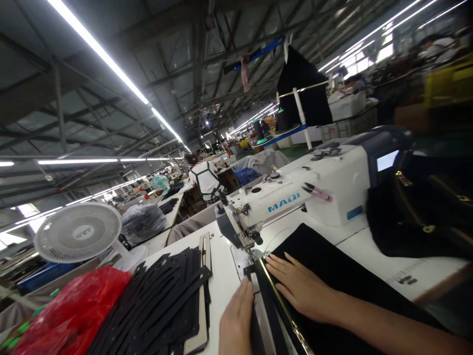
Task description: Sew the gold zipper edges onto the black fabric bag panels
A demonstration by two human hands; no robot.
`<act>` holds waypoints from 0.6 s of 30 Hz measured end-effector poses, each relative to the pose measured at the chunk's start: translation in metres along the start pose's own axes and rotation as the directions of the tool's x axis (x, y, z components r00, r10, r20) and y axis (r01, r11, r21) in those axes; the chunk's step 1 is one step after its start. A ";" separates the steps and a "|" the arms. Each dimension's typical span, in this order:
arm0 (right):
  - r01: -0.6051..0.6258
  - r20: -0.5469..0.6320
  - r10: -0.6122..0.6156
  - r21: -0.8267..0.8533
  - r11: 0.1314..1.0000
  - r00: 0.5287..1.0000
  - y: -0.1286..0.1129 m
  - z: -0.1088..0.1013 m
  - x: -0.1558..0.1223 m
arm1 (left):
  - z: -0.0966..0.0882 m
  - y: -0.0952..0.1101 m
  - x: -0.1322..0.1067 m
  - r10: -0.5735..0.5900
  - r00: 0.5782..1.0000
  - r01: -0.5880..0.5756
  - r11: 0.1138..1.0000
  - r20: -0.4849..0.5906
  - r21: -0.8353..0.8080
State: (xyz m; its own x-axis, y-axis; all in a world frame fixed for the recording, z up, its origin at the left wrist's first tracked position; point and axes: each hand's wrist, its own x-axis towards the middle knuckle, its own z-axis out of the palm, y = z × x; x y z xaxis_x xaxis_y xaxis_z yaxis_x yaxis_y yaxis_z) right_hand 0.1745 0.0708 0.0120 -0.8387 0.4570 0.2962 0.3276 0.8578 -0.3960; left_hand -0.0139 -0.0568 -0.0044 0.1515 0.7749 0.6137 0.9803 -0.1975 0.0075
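A white sewing machine stands on the table, its needle area near my fingertips. My right hand lies flat with fingers stretched over a large piece of black fabric. Just left of those fingers a shiny gold zipper strip runs from the needle area toward me. My left hand rests with straight fingers along the edge of a black strip left of the gold line. Part of that hand is cut off by the lower frame edge. The exact stitching point is too small to make out.
Black cut pieces lie piled at left with a beige template. Beyond are a red plastic bag and a white fan. Pink-handled snips rest on the machine; a black bag lies at right. A person works ahead.
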 end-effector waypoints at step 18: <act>0.052 -0.029 -0.051 0.048 0.997 0.998 0.005 0.003 -0.001 | 0.039 -0.004 0.035 0.030 0.972 -0.029 1.000 0.231 -0.007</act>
State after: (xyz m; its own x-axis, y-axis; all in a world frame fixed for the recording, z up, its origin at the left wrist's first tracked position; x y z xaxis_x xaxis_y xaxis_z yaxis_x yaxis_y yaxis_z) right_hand 0.1757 0.0742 0.0065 -0.8415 0.4192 0.3409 0.2621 0.8685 -0.4208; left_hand -0.0072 -0.0054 -0.0132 0.2057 0.8864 0.4146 0.9745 -0.2241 -0.0043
